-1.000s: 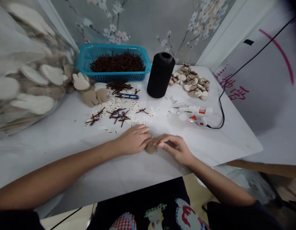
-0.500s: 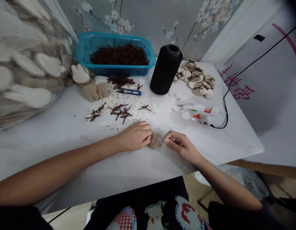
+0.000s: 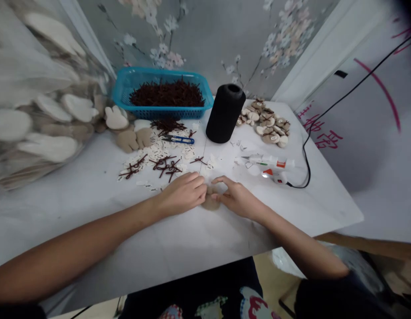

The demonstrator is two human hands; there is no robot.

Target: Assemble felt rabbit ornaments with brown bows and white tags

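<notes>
A small beige plush piece (image 3: pixel 211 203) lies flat on the table between my hands, partly covered by my fingers. My left hand (image 3: pixel 187 191) is closed, its curled fingertips gripping the piece's left side. From the right reaches my right hand (image 3: pixel 240 199), its forefinger and thumb spread apart. Its thumb is over the piece, and nothing shows in its grip. Beyond my left hand lie several dark brown bows (image 3: pixel 165 166) on a scatter of small white labels (image 3: pixel 159 153).
A blue basket (image 3: pixel 122 99) of brown bows stands at the back, beside a black thread cone (image 3: pixel 226 113). Blue snips (image 3: pixel 180 139) lie before it. Finished bunnies (image 3: pixel 268 124) are heaped back right, near a corded white glue gun (image 3: pixel 272 166). A plastic bag (image 3: pixel 42 119) of bunny pieces fills the left.
My right hand has moved left onto the plush piece, and its pinched finger and thumb have parted. My left hand keeps its place on the piece. The view has tilted slightly upward.
</notes>
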